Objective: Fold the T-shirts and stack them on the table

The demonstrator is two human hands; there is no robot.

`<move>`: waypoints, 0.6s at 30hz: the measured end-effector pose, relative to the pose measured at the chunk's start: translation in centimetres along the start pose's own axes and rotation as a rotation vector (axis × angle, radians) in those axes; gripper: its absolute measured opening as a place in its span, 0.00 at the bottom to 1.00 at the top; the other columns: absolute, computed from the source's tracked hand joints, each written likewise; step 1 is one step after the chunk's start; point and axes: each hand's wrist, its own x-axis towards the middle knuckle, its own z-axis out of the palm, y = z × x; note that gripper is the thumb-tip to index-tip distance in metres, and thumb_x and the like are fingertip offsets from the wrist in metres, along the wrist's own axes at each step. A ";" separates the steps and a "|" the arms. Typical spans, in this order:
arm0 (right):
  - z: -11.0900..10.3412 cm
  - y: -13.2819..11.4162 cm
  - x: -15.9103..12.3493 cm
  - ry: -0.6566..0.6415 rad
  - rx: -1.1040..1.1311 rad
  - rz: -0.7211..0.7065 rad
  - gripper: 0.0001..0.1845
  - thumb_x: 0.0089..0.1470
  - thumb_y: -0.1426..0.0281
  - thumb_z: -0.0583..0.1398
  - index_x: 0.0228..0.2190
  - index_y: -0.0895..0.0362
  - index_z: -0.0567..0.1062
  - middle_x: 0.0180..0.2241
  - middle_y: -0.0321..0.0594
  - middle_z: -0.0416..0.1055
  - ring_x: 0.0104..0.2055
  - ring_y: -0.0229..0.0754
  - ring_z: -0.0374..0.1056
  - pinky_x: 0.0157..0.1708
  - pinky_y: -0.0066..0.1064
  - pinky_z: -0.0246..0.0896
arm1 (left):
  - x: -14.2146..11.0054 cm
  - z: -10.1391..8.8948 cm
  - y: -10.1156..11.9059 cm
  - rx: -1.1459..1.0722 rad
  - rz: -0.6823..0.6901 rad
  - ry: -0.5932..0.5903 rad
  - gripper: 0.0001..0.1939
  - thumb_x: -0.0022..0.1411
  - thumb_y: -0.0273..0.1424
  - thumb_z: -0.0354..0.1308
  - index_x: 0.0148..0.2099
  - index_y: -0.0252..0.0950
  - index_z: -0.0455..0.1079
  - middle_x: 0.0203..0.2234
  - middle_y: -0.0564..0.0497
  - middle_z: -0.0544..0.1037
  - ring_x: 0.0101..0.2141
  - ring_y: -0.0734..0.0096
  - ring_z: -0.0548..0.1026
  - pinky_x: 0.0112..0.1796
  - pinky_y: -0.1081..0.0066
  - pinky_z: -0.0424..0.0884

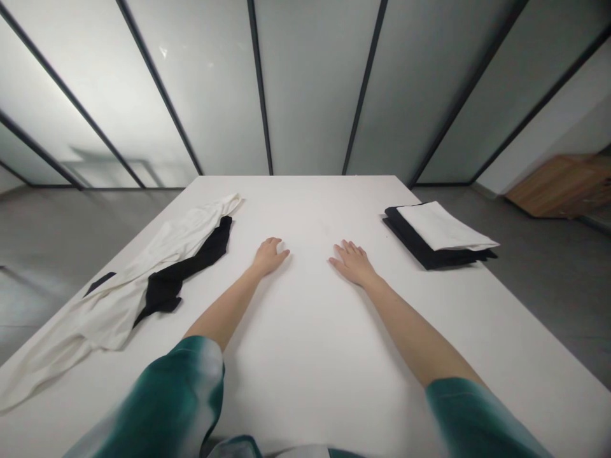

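My left hand [270, 256] rests on the white table [310, 356], thumb apart from the fingers, holding nothing. To its left lies a loose, rumpled white garment [176, 245], stretched along the table's left side. A black garment [191, 264] shows partly from under it; how far it reaches beneath is hidden. My right hand [354, 262] lies with fingers spread on the tabletop, and nothing is in it. Beyond it to the right is a stack of folded cloth: a white folded piece [443, 227] on top of black folded pieces [420, 248].
Behind the table's far edge stands a frosted glass partition [305, 83] with dark frames. A wooden piece of furniture [558, 184] is on the grey floor [534, 273] at the right. The folded stack reaches the table's right edge.
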 end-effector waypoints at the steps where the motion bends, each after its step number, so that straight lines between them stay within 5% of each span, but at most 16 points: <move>1: 0.0 0.0 0.0 0.004 -0.001 -0.004 0.36 0.65 0.51 0.45 0.65 0.59 0.59 0.69 0.55 0.48 0.70 0.57 0.43 0.66 0.50 0.39 | 0.4 -0.4 -0.2 -0.009 -0.008 -0.025 0.28 0.63 0.43 0.53 0.60 0.32 0.65 0.58 0.38 0.70 0.58 0.55 0.68 0.58 0.61 0.61; 4: 0.3 0.1 0.1 0.016 -0.001 -0.006 0.35 0.65 0.51 0.45 0.64 0.59 0.60 0.68 0.55 0.48 0.70 0.57 0.43 0.65 0.50 0.39 | 1.6 -2.4 -1.5 0.012 -0.076 -0.028 0.27 0.63 0.41 0.53 0.60 0.34 0.66 0.56 0.39 0.72 0.55 0.55 0.70 0.55 0.61 0.64; 11: 0.9 0.4 0.4 0.048 0.016 -0.008 0.35 0.64 0.50 0.47 0.64 0.58 0.61 0.68 0.55 0.50 0.70 0.58 0.45 0.65 0.52 0.41 | 2.2 -9.0 -9.5 0.361 -0.400 0.258 0.22 0.64 0.28 0.46 0.58 0.31 0.67 0.55 0.30 0.69 0.56 0.42 0.66 0.50 0.51 0.64; 18: 1.1 0.5 0.3 0.066 0.015 -0.003 0.35 0.63 0.50 0.47 0.63 0.57 0.62 0.68 0.53 0.51 0.70 0.57 0.45 0.65 0.53 0.41 | 1.5 -11.3 -14.0 0.296 -0.645 0.268 0.25 0.60 0.33 0.54 0.58 0.29 0.66 0.57 0.26 0.67 0.57 0.36 0.64 0.50 0.45 0.63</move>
